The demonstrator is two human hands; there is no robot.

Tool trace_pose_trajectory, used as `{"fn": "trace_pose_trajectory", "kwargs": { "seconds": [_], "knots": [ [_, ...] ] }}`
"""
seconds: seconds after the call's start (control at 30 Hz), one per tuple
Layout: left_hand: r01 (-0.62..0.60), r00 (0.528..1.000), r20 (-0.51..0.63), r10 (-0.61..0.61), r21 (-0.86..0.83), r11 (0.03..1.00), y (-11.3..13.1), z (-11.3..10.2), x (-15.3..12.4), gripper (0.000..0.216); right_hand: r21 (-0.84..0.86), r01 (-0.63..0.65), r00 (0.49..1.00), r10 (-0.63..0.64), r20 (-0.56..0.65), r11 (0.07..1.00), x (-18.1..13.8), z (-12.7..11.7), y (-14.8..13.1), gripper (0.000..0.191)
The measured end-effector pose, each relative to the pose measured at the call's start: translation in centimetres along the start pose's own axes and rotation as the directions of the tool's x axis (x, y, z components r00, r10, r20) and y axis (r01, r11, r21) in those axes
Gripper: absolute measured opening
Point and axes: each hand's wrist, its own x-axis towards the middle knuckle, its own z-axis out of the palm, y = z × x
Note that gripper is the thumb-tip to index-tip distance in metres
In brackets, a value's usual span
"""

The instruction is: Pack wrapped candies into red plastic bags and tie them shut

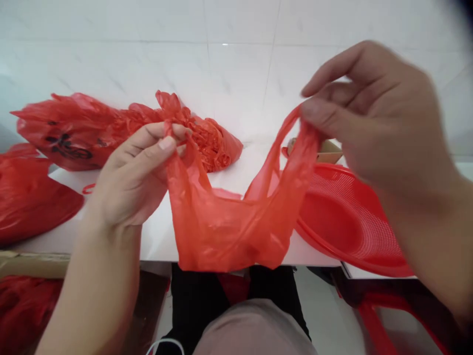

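A thin red plastic bag (pixel 236 227) with two loop handles hangs in the air over the front edge of the white table. My left hand (pixel 136 167) pinches its left handle between thumb and fingers. The right handle is gripped by my right hand (pixel 377 108), held somewhat higher, with thumb and fingertips pressed together on the plastic. The bag sags between both hands, its mouth spread at the top. Whether anything lies inside it, I cannot tell.
A red perforated basket (pixel 332 222) stands at the right of the white table (pixel 158 236), with a small cardboard box (pixel 330 152) behind it. Crumpled red bags (pixel 207 143) line the tiled wall. Another red bag (pixel 33 207) lies left. A red stool (pixel 391 305) is below right.
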Motion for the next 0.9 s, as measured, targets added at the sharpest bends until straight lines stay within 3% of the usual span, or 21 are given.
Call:
{"fn": "trace_pose_trajectory", "kwargs": {
  "seconds": [0.1, 0.17, 0.23, 0.3, 0.4, 0.5, 0.57, 0.67, 0.73, 0.83, 0.9],
  "knots": [
    [0.072, 0.975, 0.21, -0.071, 0.002, 0.997, -0.2, -0.3, 1.1, 0.033, 0.031, 0.043, 0.986, -0.048, 0.16, 0.999, 1.2, 0.8, -0.5, 0.012],
    [0.11, 0.918, 0.369, -0.146, 0.117, 0.987, -0.2, -0.2, 1.5, 0.058, 0.073, 0.067, 0.977, -0.08, 0.197, 0.995, 2.1, 1.7, -0.7, 0.01],
    [0.127, 0.846, 0.46, -0.271, 0.32, 0.939, -0.4, 0.5, 1.8, 0.069, 0.116, 0.103, 0.964, -0.127, 0.232, 0.988, 2.8, 2.9, -1.0, 0.008],
    [0.128, 0.793, 0.461, -0.398, 0.512, 0.849, -0.6, 1.3, 2.1, 0.055, 0.165, 0.133, 0.93, -0.181, 0.319, 0.977, 3.3, 4.1, -1.1, 0.008],
    [0.174, 0.801, 0.356, -0.481, 0.631, 0.756, -1.5, 2.4, 2.5, 0.029, 0.254, 0.175, 0.889, -0.264, 0.374, 0.951, 3.5, 5.6, -0.7, 0.01],
    [0.284, 0.842, 0.233, -0.488, 0.577, 0.765, -2.8, 2.4, 3.1, 0.033, 0.242, 0.174, 0.929, -0.24, 0.28, 0.955, 3.1, 6.4, 1.3, 0.02],
    [0.349, 0.839, 0.207, -0.503, 0.503, 0.791, -3.8, 1.9, 3.4, 0.035, 0.191, 0.117, 0.952, -0.165, 0.259, 0.975, 2.7, 7.0, 3.4, 0.028],
    [0.43, 0.783, 0.277, -0.557, 0.407, 0.806, -4.9, 1.3, 3.5, 0.037, 0.178, 0.016, 0.953, -0.069, 0.295, 0.984, 2.1, 7.8, 6.1, 0.025],
    [0.461, 0.748, 0.332, -0.575, 0.363, 0.81, -5.2, 1.0, 3.4, 0.036, 0.206, -0.037, 0.967, -0.016, 0.252, 0.978, 1.7, 8.2, 7.1, 0.018],
    [0.474, 0.756, 0.328, -0.567, 0.323, 0.819, -5.3, 0.8, 3.2, 0.031, 0.232, -0.074, 0.99, 0.043, 0.134, 0.97, 1.1, 8.5, 7.1, 0.016],
    [0.477, 0.751, 0.339, -0.567, 0.315, 0.821, -5.2, 0.6, 3.1, 0.029, 0.197, -0.066, 0.991, 0.041, 0.127, 0.978, 0.8, 8.8, 6.9, 0.023]
  ]
}}
